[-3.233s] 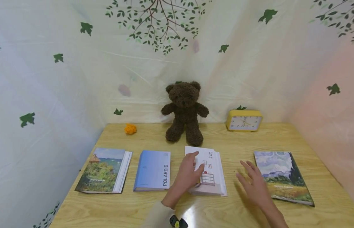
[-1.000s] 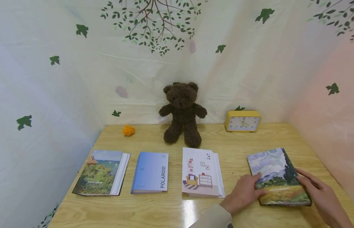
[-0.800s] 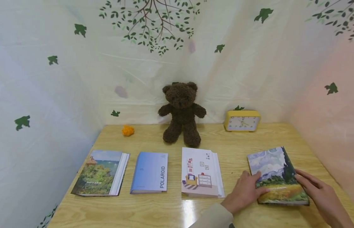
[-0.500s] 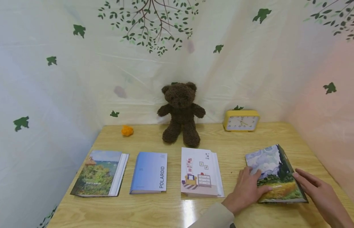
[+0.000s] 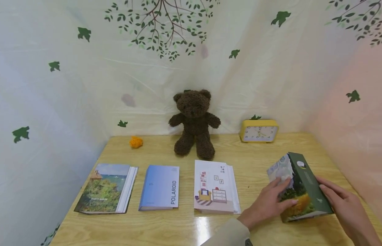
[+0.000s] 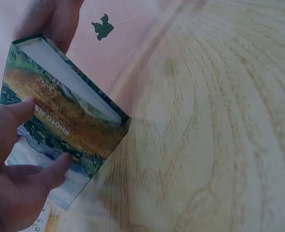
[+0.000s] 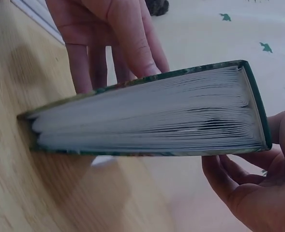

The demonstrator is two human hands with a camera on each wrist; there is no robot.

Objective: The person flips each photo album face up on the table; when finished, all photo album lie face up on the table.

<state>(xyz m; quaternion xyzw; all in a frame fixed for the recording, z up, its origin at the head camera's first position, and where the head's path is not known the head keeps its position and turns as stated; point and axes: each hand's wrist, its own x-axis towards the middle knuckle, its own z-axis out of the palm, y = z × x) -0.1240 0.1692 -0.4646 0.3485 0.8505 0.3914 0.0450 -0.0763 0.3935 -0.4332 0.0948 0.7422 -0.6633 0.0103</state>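
A photo album [image 5: 311,191] with a painted landscape cover and dark green spine is tilted up, its spine raised and facing the right side. My left hand [image 5: 267,205] presses spread, fairly straight fingers on the front cover. At the spine, my right hand [image 5: 347,205] holds the album. In the right wrist view, the right hand [image 7: 263,179] has its fingers curled at the spine and under the back cover, and the album's page block [image 7: 147,116] shows end-on, its far edge at the table.
Three more albums lie flat leftward: a white illustrated one [image 5: 212,188], a blue POLAROID one [image 5: 160,188] and a seaside-cover one [image 5: 106,188]. Behind them are a brown teddy bear [image 5: 194,119], a yellow clock [image 5: 259,131] and an orange fuzzy object [image 5: 136,141]. Printed curtains surround the table [image 5: 166,229].
The left hand has moved from the white album to the landscape-cover album, which both hands now touch. Its spine side has been raised from lying flat, so the green spine shows.
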